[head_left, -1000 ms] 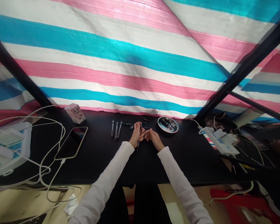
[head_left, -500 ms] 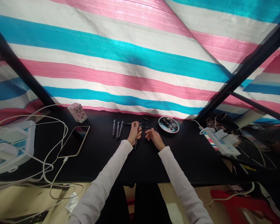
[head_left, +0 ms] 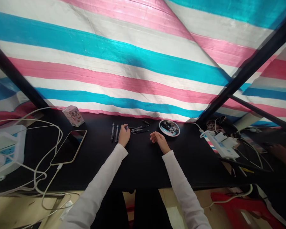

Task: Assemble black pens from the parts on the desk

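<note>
My left hand (head_left: 124, 135) is closed around a pen (head_left: 126, 128), whose end shows above the fingers; the rest is hidden. Just left of it, two grey pens (head_left: 112, 132) lie side by side, and another is mostly covered by the hand. To its right are loose pen parts (head_left: 137, 129) and a thin dark refill (head_left: 141, 132). My right hand (head_left: 159, 141) hovers over the table with loosely bent fingers apart, and nothing shows in it. Close behind it stands a round metal dish (head_left: 160, 128) holding several dark pen parts.
A phone (head_left: 69, 148) on a charging cable lies at the left, with a small pink box (head_left: 73, 116) behind it. White power strips (head_left: 8, 149) with tangled cables occupy the left end, and another power strip (head_left: 222, 144) is at the right. Striped sheeting (head_left: 124, 73) hangs behind.
My left hand has moved left with the pen, from the loose parts to the row of pens. My right hand has stayed in nearly the same place. The view has shifted slightly.
</note>
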`<state>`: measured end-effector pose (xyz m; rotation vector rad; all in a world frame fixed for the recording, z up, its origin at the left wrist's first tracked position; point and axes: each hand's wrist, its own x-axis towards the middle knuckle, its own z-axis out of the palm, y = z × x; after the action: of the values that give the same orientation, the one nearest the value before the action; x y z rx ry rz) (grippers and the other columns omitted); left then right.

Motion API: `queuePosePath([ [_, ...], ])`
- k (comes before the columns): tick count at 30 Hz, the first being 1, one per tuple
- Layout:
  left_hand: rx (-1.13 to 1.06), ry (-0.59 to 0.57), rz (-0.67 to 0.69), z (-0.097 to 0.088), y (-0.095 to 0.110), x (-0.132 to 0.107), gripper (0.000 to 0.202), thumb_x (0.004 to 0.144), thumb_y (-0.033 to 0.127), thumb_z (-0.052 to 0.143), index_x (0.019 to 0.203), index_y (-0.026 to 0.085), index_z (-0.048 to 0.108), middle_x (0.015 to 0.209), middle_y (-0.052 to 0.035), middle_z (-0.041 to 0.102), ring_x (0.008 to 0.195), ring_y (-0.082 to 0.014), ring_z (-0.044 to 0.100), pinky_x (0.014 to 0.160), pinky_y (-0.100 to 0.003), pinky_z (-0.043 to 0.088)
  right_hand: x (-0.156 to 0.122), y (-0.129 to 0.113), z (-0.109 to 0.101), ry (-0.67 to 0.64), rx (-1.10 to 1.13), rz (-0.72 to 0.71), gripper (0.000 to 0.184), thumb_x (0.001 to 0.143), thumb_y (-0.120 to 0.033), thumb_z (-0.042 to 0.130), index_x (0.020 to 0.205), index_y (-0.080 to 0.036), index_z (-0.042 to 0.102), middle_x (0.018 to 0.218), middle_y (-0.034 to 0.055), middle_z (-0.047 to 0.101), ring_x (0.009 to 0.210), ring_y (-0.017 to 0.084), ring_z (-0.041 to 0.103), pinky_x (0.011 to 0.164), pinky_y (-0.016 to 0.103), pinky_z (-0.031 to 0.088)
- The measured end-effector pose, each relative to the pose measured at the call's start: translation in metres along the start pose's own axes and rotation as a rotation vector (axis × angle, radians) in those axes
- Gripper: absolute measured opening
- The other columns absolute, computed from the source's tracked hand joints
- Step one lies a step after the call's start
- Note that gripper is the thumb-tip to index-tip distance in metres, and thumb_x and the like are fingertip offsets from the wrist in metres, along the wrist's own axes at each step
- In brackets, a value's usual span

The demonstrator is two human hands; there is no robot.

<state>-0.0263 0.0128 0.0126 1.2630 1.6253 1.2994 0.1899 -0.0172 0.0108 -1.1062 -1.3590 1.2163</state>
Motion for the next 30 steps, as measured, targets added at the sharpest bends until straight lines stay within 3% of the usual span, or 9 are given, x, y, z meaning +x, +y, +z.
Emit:
queuePosePath([
  [2, 0.234, 0.098, 0.075, -0.006, -0.010, 0.005, 0.039, 0.076, 0.010, 0.045, 0.115, 0.011, 0.045, 0.103, -0.0127, 0.048, 0.094, -0.0206, 0.053, 0.081, -0.034, 0.047, 0.006, -0.003, -0.022, 0.100, -0.164, -0.079, 0.041, 0.080, -0.054, 0.047, 0.084, -0.016, 0.061, 0.069, 0.0023, 0.059, 0.056, 0.011, 0.050, 0.053, 0.024, 0.040],
  [4, 0.391, 0.124, 0.177, -0.011, -0.019, 0.007, 0.049, 0.072, 0.005, 0.044, 0.121, 0.005, 0.042, 0.110, -0.0171, 0.044, 0.108, -0.0250, 0.047, 0.094, -0.039, 0.040, 0.014, -0.007, -0.047, 0.207, -0.378, -0.116, 0.036, 0.082, -0.048, 0.046, 0.085, -0.015, 0.061, 0.072, 0.0037, 0.061, 0.061, 0.012, 0.053, 0.058, 0.025, 0.042],
  [6, 0.517, 0.123, 0.274, -0.014, -0.025, 0.007, 0.055, 0.071, 0.004, 0.043, 0.126, 0.001, 0.038, 0.112, -0.0195, 0.043, 0.111, -0.0275, 0.045, 0.098, -0.043, 0.036, 0.025, -0.011, -0.070, 0.250, -0.652, -0.109, 0.030, 0.083, -0.038, 0.045, 0.086, -0.014, 0.061, 0.077, 0.0056, 0.063, 0.070, 0.015, 0.057, 0.066, 0.027, 0.043],
  [8, 0.636, 0.113, 0.356, -0.016, -0.027, 0.004, 0.057, 0.071, 0.003, 0.042, 0.128, -0.002, 0.036, 0.115, -0.0221, 0.043, 0.114, -0.0296, 0.043, 0.099, -0.044, 0.034, 0.036, -0.014, -0.086, 0.186, -1.011, -0.060, 0.023, 0.083, -0.028, 0.045, 0.086, -0.014, 0.063, 0.081, 0.0066, 0.064, 0.077, 0.016, 0.057, 0.073, 0.027, 0.042],
  [10, 0.740, 0.114, 0.416, -0.018, -0.027, -0.002, 0.056, 0.073, 0.002, 0.041, 0.129, -0.003, 0.037, 0.121, -0.0242, 0.041, 0.119, -0.0310, 0.039, 0.100, -0.044, 0.032, 0.045, -0.014, -0.092, 0.143, -1.124, -0.020, 0.016, 0.078, -0.020, 0.050, 0.083, -0.014, 0.064, 0.079, 0.0066, 0.063, 0.078, 0.016, 0.057, 0.074, 0.027, 0.041],
  [13, 0.861, 0.204, 0.423, -0.024, -0.024, -0.012, 0.053, 0.077, 0.006, 0.041, 0.129, 0.001, 0.039, 0.130, -0.0236, 0.036, 0.125, -0.0332, 0.032, 0.103, -0.046, 0.027, 0.053, -0.011, -0.090, 0.123, -1.200, 0.022, 0.016, 0.075, -0.015, 0.054, 0.087, -0.014, 0.065, 0.082, 0.0068, 0.060, 0.080, 0.016, 0.056, 0.076, 0.027, 0.040],
  [17, 0.963, 0.349, 0.273, -0.033, -0.026, -0.019, 0.053, 0.084, 0.023, 0.044, 0.133, 0.003, 0.036, 0.134, -0.0264, 0.033, 0.126, -0.0386, 0.029, 0.100, -0.055, 0.025, 0.055, -0.009, -0.087, 0.154, -1.303, 0.081, 0.018, 0.074, -0.013, 0.055, 0.091, -0.012, 0.063, 0.096, 0.0125, 0.056, 0.090, 0.021, 0.054, 0.080, 0.031, 0.039],
  [20, 0.993, 0.288, 0.201, -0.040, -0.030, -0.016, 0.054, 0.086, 0.029, 0.043, 0.132, 0.002, 0.037, 0.129, -0.0274, 0.039, 0.122, -0.0373, 0.036, 0.096, -0.049, 0.034, 0.053, -0.012, -0.091, 0.172, -1.360, 0.117, 0.021, 0.073, -0.009, 0.053, 0.092, -0.012, 0.063, 0.102, 0.0144, 0.053, 0.097, 0.024, 0.052, 0.082, 0.032, 0.039],
  [30, 1.018, 0.008, 0.281, -0.064, -0.033, 0.019, 0.050, 0.087, 0.028, 0.040, 0.132, 0.006, 0.037, 0.131, -0.0185, 0.044, 0.119, -0.0273, 0.044, 0.095, -0.038, 0.041, 0.045, -0.009, -0.111, 0.160, -1.334, 0.175, 0.023, 0.073, -0.008, 0.050, 0.087, -0.015, 0.067, 0.102, 0.0105, 0.056, 0.089, 0.019, 0.055, 0.076, 0.029, 0.041],
])
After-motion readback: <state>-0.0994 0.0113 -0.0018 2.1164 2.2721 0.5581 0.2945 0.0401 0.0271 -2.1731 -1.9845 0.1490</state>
